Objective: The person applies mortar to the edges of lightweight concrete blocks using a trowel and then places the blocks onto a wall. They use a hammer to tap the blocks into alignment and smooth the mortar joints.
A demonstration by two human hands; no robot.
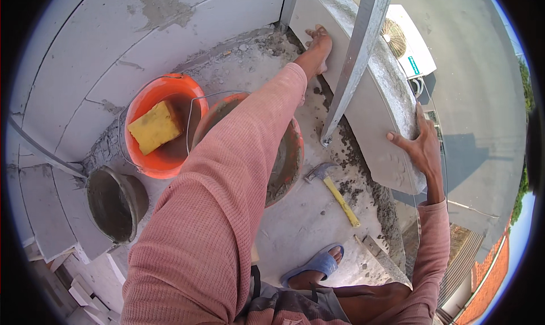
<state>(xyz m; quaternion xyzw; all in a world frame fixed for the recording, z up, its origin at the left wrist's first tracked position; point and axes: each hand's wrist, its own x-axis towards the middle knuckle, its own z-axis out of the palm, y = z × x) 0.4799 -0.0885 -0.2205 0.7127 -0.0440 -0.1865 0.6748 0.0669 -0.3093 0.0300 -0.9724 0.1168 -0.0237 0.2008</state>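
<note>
A long light-grey concrete block [369, 109] with a rough mortar-streaked edge lies along the ledge's right side. My right hand [421, 148] grips its near end, the thumb on the smooth face and the fingers over the outer edge. Toward the far end, my left hand [319, 48] rests against the block's inner face, its fingers bent and apart, holding nothing. A metal post [359, 58] slants across the block between my hands. On the floor beside the block lies a claw hammer [339, 200] with a yellow handle.
An orange bucket [149, 169] holds a yellow sponge [156, 127] in water. My left arm partly hides a mortar bucket [296, 154]. A dark bucket [136, 203] stands by the block wall [85, 52]. Beyond the ledge are a drop and an air-conditioner unit [411, 41].
</note>
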